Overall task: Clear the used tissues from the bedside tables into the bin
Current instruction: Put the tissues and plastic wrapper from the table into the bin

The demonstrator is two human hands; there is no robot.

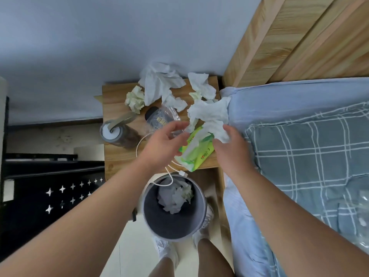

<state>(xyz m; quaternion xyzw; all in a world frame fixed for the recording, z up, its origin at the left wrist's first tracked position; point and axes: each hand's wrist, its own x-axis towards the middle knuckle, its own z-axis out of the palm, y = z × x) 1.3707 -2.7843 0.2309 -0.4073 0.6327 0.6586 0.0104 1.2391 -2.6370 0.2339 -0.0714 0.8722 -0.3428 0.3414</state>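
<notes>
A wooden bedside table point(115, 152) carries several crumpled tissues: a large white one point(159, 80) at the back, a pale yellow ball point(135, 98) to its left, and a white one point(201, 84) at the back right. My right hand point(229, 148) pinches a big white tissue point(209, 114) at the table's right side, above a green tissue pack point(197, 154). Over the table's middle, my left hand point(165, 142) hovers with fingers spread and nothing in it. A grey bin point(197, 212) stands on the floor in front of the table with crumpled tissues point(175, 196) inside.
A crushed clear plastic bottle point(161, 118) lies mid-table, a tape roll on a jar point(113, 130) stands at the left edge. A white charging cable point(169, 174) dangles over the bin. The bed with its blue sheet and checked pillow point(309, 152) borders the right; a black cabinet point(50, 192) stands left.
</notes>
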